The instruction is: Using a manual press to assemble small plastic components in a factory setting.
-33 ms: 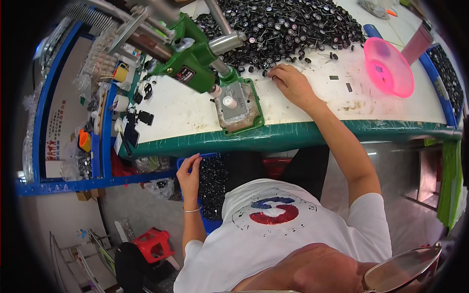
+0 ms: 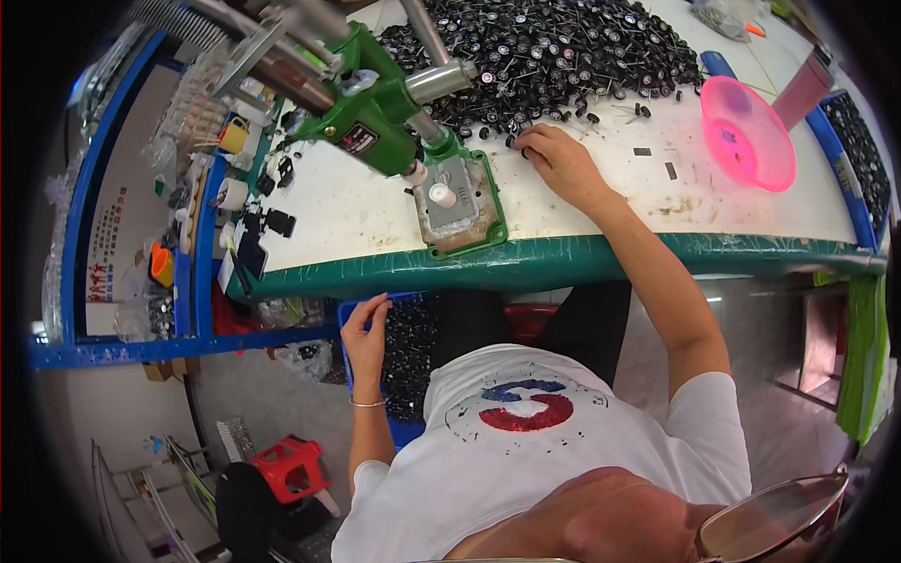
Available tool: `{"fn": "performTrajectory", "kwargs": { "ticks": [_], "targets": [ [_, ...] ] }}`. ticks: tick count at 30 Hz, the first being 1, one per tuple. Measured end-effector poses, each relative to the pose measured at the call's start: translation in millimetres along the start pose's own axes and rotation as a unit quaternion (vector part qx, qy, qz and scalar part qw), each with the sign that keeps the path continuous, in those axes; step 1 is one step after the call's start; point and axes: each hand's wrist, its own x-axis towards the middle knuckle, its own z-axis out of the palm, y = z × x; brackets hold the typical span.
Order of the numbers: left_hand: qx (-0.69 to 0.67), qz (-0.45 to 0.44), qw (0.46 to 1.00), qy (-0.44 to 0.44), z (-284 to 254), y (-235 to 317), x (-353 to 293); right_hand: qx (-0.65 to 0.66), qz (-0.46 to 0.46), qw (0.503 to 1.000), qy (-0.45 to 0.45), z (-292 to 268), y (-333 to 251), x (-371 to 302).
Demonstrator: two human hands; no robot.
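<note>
My right hand point(image 2: 568, 173) reaches to the near edge of a big pile of small black wheels with thin metal axles point(image 2: 563, 56). Its fingers are bent together, and a black wheel point(image 2: 526, 152) shows under the fingertips. My left hand point(image 2: 363, 340) hovers low before the table edge, above a blue bin point(image 2: 405, 433) full of black parts. Its thumb and fingers are closed; whatever they hold is too small to make out. Between the hands stands a green bench press point(image 2: 371, 113), with a white round holder point(image 2: 441, 195) on its base plate.
A pink translucent bowl point(image 2: 751, 141) stands to the right, beside a pink bottle point(image 2: 805, 86) and a blue tray of black parts point(image 2: 835, 174). Green trim point(image 2: 657, 248) covers the table's front edge. Blue shelving point(image 2: 199, 310) is at left, with a red stool point(image 2: 293, 469) behind.
My right fingertips have closed in slightly, and a dark wheel now shows beneath them. My left hand stays where it was.
</note>
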Motion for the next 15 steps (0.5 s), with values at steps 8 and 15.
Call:
{"fn": "performTrajectory", "kwargs": {
  "ticks": [8, 15],
  "targets": [
    [-0.018, 0.041, 0.999, 0.005, 22, 19, -13, 0.022, -0.031, 0.999, -0.009, -6, -6, 3],
    [-0.036, 0.086, 0.989, 0.119, 51, 27, 22, -0.100, 0.046, 0.993, 0.038, 17, 1, 14]
  ]
}}
